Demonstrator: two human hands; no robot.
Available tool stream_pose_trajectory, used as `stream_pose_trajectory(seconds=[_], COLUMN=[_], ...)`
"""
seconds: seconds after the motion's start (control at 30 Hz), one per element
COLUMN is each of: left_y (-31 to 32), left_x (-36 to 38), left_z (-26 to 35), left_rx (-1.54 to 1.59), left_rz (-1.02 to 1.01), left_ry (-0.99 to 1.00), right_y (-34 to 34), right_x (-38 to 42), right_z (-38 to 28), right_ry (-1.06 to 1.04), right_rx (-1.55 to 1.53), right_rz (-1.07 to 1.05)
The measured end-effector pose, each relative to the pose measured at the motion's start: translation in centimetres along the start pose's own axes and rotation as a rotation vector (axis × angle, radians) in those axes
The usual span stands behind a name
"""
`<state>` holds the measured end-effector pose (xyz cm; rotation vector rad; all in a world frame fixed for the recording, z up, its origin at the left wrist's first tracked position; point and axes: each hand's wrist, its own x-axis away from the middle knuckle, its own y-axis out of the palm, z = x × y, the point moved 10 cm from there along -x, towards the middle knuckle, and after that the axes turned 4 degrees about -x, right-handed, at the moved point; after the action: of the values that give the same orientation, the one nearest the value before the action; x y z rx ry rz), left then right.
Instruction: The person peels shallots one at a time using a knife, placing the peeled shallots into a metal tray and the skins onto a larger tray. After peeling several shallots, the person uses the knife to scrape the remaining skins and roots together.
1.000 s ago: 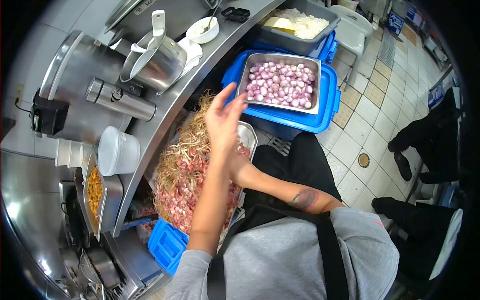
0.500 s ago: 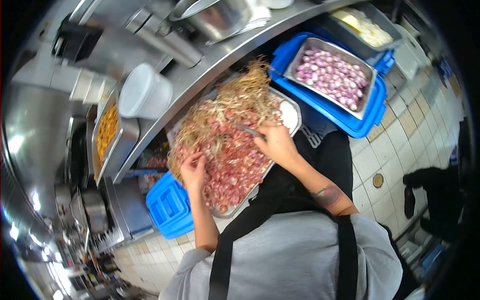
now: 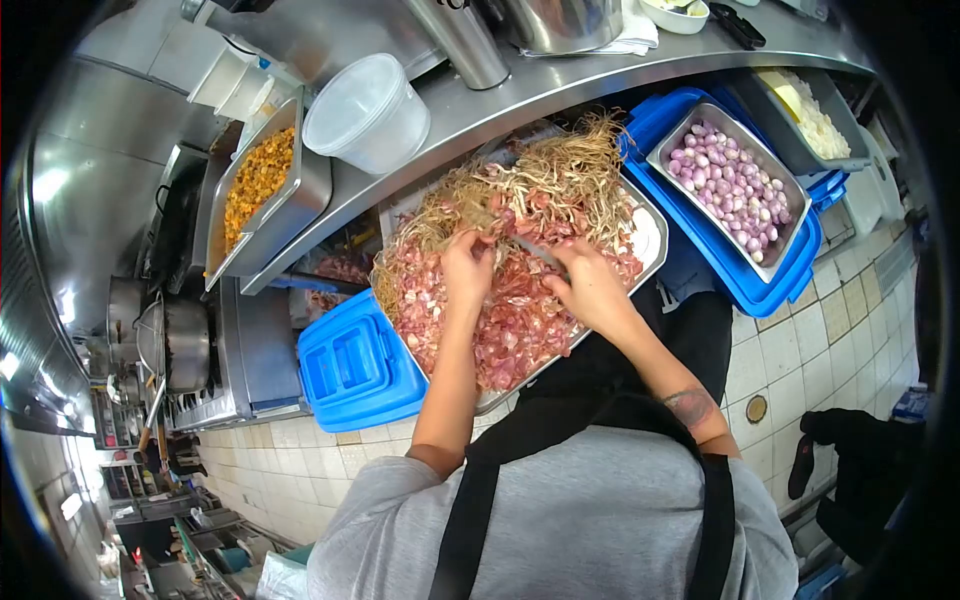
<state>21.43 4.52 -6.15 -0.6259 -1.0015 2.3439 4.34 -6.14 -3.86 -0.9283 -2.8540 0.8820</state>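
A large metal tray [image 3: 655,262] in front of me holds a heap of reddish shallot skins [image 3: 520,320] and, along its far side, dry stringy roots and stalks [image 3: 575,165]. Over the middle of the heap, my left hand [image 3: 468,275] is closed in a pinch on a shallot [image 3: 507,218], partly hidden by the fingers, with dry stalk beside it. Gripped in my right hand [image 3: 592,287] is a small knife [image 3: 540,252], its blade pointing left toward the left fingertips.
Peeled purple shallots fill a metal pan [image 3: 800,215] on a blue lid [image 3: 735,285] at right. Beyond it stands a grey tub [image 3: 855,140]. A steel counter [image 3: 480,128] crosses behind, bearing a plastic tub [image 3: 370,115] and a pan of orange food [image 3: 262,185]. Another blue lid [image 3: 350,365] lies left.
My left hand has moved from the heap's left side to its middle, close to the knife tip, and now pinches a shallot. My right hand keeps the knife. The view has shifted.
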Motion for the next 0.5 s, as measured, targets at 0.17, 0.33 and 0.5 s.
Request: stream_pose_trajectory(seconds=[0.17,0.33,0.5], left_y=[-0.1,0.8,1.0], left_x=[-1.4,-1.5,-1.1], left_z=[1.0,-1.3,-3.9], left_rx=[0.150,0.299,0.201], left_rz=[-0.062,-0.128,-0.087], left_ry=[0.108,0.085,-0.092], right_y=[5.1,5.8,1.6], right_x=[-4.6,-9.1,-8.9], right_z=[-1.5,0.7,2.0], right_ry=[-0.093,0.069,0.143], right_rx=[-0.361,-0.288,-0.148], right_rz=[-0.200,-0.271,-0.054])
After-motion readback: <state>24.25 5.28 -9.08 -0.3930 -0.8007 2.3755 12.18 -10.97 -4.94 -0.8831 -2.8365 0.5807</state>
